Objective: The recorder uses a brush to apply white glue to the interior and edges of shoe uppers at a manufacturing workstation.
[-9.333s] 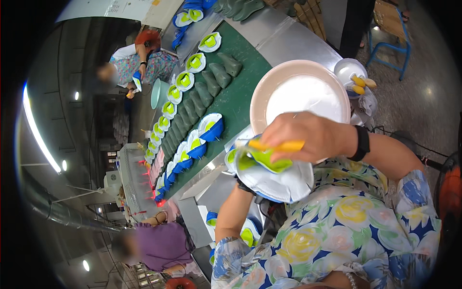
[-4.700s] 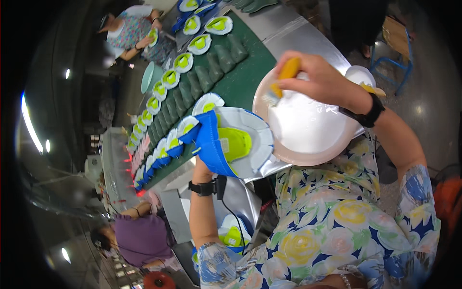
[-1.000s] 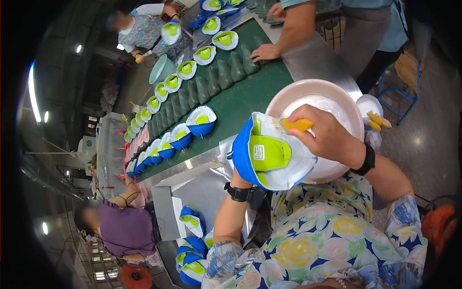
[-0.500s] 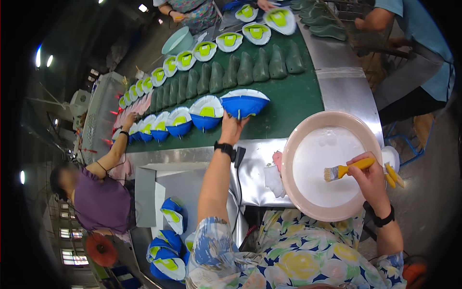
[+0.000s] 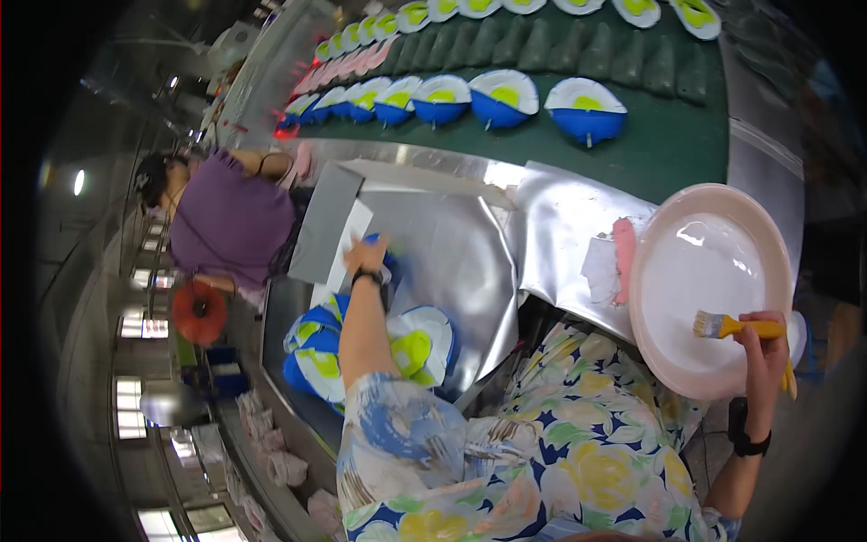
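My left hand [image 5: 365, 258], slightly blurred, is down in the metal tray by the grey box, its fingers round a blue shoe upper [image 5: 391, 265] that is partly hidden beneath it. Several more blue, white and lime shoe uppers [image 5: 316, 348] lie heaped beside my left forearm. In my right hand [image 5: 766, 348] is a yellow-handled paintbrush [image 5: 742, 327], its bristles pointing left above the pale pink basin [image 5: 643, 298] of white liquid. On the green belt [image 5: 655, 149], a blue upper [image 5: 585, 113] stands at the right end of the near row.
Dark green shoe lasts [image 5: 578, 50] line the belt's middle, with white and lime pieces [image 5: 479, 7] beyond. A pink cloth [image 5: 623, 260] lies beside the basin. A grey box [image 5: 327, 217] stands at the tray's far-left edge. A co-worker in purple [image 5: 233, 217] is at the left.
My left hand has let go of the blue upper at the belt and come back to the tray. The view has swung left. The brush stays in my right hand over the basin.
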A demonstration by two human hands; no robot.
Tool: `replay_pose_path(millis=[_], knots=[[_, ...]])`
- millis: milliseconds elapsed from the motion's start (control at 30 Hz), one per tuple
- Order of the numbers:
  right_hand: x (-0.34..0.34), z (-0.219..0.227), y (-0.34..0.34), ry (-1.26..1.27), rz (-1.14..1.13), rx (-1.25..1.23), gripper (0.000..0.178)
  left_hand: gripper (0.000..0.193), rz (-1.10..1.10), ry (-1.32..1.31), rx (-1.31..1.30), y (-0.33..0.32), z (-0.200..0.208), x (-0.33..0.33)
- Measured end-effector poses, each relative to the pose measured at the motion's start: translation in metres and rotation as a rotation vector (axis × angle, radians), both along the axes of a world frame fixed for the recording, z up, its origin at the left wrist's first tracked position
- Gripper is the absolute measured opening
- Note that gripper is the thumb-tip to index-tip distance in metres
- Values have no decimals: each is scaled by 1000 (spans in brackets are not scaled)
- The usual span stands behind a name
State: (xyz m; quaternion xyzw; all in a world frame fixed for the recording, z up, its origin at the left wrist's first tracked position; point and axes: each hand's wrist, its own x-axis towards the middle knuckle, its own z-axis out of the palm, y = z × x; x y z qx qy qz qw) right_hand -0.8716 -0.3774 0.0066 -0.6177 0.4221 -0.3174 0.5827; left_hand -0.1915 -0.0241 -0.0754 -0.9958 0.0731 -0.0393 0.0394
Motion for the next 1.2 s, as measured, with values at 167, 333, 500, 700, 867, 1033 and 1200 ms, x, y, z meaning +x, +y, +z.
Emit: replay_pose_path(millis=[167,333,500,700,867,1033,1200], knots=[[22,10,3,-10,48,3,14,78,-129,-72,-566,62,-50,-34],[42,23,-2,107,119,-218,16,71,-441,593,-737,-68,19,-70],[59,13,-7,135,145,-228,18,52,-810,1310,-268,-177,106,-141],[66,12,-9,163,129,-360,19,37,-1521,18,39,-215,47,-202],[77,0,0,164,171,-363,19,50,-1015,554,-332,-203,-11,-228],[86,-7,14,382,500,-449,17,58,-982,452,-202,-219,-15,-250],[59,-1,2,471,396,-530,21,46,-1053,327,-96,-248,-7,-258]])
